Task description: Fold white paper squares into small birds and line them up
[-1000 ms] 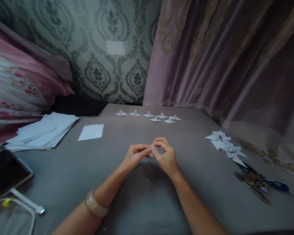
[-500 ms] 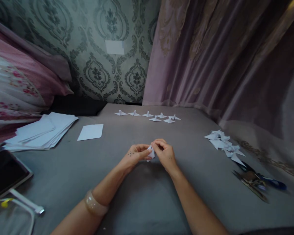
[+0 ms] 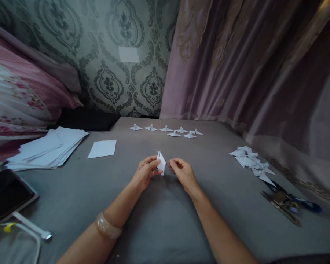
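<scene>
A small white origami paper (image 3: 161, 163), folded narrow with two thin points standing up at its top, is pinched between the thumb and fingers of my left hand (image 3: 146, 169). It is held above the grey cloth, roughly upright. My right hand (image 3: 182, 171) is just right of the paper, a small gap away from it. Its fingers are curled in and the thumb is against them, with nothing visible between. Beyond both hands, several small folded paper cranes (image 3: 165, 128) stand in rows on the cloth.
A stack of white paper (image 3: 48, 148) and a single square sheet (image 3: 102, 149) lie left. Nearer are a dark-screened tablet (image 3: 11, 194) and a white cable (image 3: 33, 225). At right are a heap of folded paper pieces (image 3: 251, 163), blue-handled scissors (image 3: 305, 203) and a pointed metal tool (image 3: 284, 212).
My right hand has let go of the folded paper and drawn slightly right. My left hand has moved a little left and turned the paper more upright, so its two points now show.
</scene>
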Demonstrator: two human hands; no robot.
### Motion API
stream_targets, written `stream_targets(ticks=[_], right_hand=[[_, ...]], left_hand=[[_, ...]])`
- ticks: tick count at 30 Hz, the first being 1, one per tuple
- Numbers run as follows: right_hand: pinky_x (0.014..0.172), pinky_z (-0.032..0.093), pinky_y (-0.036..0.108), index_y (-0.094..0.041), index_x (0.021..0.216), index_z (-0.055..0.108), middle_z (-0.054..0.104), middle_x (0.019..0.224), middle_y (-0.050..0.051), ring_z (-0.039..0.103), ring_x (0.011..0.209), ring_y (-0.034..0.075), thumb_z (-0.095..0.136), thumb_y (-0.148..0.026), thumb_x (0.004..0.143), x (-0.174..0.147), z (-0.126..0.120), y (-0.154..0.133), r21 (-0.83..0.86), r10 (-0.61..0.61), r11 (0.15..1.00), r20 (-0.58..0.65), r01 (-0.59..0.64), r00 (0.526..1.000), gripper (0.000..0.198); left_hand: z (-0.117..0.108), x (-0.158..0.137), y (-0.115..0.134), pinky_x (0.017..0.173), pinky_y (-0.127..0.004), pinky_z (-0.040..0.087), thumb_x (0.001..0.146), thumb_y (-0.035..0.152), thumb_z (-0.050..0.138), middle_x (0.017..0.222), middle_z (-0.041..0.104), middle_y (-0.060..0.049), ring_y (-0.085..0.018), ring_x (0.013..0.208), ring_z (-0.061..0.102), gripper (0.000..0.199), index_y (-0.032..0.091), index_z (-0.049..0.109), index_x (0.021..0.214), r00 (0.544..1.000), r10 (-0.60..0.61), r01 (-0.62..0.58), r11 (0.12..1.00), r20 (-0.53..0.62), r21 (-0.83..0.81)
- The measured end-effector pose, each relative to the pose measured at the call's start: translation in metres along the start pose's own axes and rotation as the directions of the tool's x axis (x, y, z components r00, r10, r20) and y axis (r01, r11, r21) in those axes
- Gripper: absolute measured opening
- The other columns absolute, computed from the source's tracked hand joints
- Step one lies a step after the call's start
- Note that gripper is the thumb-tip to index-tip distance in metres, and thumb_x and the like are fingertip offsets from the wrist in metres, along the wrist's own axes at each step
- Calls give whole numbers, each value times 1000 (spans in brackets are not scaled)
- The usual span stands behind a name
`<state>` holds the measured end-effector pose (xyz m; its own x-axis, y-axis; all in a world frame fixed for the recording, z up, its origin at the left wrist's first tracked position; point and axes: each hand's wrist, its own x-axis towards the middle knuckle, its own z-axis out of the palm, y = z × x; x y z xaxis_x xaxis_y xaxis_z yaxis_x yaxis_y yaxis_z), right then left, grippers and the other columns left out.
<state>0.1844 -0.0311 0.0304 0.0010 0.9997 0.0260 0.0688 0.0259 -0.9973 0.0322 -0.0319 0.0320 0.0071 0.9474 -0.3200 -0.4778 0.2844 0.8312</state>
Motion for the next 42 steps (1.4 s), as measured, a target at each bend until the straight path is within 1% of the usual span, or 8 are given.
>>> stream_targets(ticks=[4, 15, 18, 22, 27, 31, 38, 42], right_hand=[[61, 46, 28, -16, 78, 66, 69, 73, 6, 62, 65, 17, 62, -51, 74, -2, 2, 0, -16, -13, 1000, 39, 13, 999, 35], [62, 43, 26, -17, 78, 64, 63, 71, 2, 56, 66, 15, 67, -36, 72, -1, 6, 10, -149, -159, 976, 9, 158, 987, 20], [62, 41, 26, -18, 73, 66, 62, 68, 1, 54, 65, 15, 68, -38, 71, -1, 4, 6, -108, -125, 986, -5, 124, 992, 21], [58, 38, 25, -17, 76, 66, 61, 65, -1, 52, 61, 13, 69, -44, 70, -1, -1, -1, 24, -11, 1000, 8, 11, 1000, 27], [54, 36, 23, -16, 82, 67, 60, 63, -2, 50, 56, 11, 71, -47, 68, 0, -7, -5, 145, 81, 985, 77, -92, 994, 34], [54, 36, 22, -16, 83, 67, 61, 66, -1, 49, 56, 9, 74, -47, 65, 0, -9, -7, 219, 127, 964, 117, -150, 985, 36], [55, 35, 22, -16, 82, 68, 62, 66, -1, 48, 56, 9, 75, -45, 65, -1, -9, -10, 269, 142, 945, 167, -184, 976, 35], [58, 37, 22, -17, 83, 69, 65, 72, 0, 51, 61, 10, 73, -42, 69, -2, -8, -9, 231, 89, 964, 179, -130, 980, 30]], left_hand=[[-2, 1, -3, 44, -19, 49, 64, 23, 77, 77, 71, -7, -12, 57, 62, 27, 12, 67, 87, 999, 32, -32, 998, 0, 46], [3, -3, -7, 58, -18, 40, 69, 35, 75, 70, 68, -1, -7, 58, 55, 30, 16, 69, 91, 982, 174, -185, 966, 75, 182], [5, -4, -6, 62, -20, 42, 67, 36, 77, 75, 69, -3, -9, 64, 57, 31, 15, 70, 89, 977, 183, -201, 961, 108, 191], [5, -5, -3, 65, -21, 46, 69, 39, 76, 82, 68, -4, -11, 71, 59, 32, 14, 71, 89, 972, 140, -158, 984, 191, 82], [5, -7, 0, 65, -20, 47, 67, 32, 80, 82, 69, -5, -10, 70, 61, 30, 12, 71, 88, 966, 80, -85, 996, 245, 10], [4, -6, -2, 65, -20, 48, 68, 33, 79, 79, 70, -5, -10, 68, 61, 29, 12, 72, 86, 965, 80, -83, 997, 249, 3], [4, -5, -2, 66, -21, 48, 66, 30, 80, 79, 71, -5, -11, 67, 62, 28, 12, 73, 86, 966, 113, -119, 993, 231, 10], [5, -6, -2, 63, -20, 45, 63, 26, 81, 77, 70, -4, -10, 65, 60, 25, 13, 72, 82, 968, 130, -142, 989, 215, 39]])
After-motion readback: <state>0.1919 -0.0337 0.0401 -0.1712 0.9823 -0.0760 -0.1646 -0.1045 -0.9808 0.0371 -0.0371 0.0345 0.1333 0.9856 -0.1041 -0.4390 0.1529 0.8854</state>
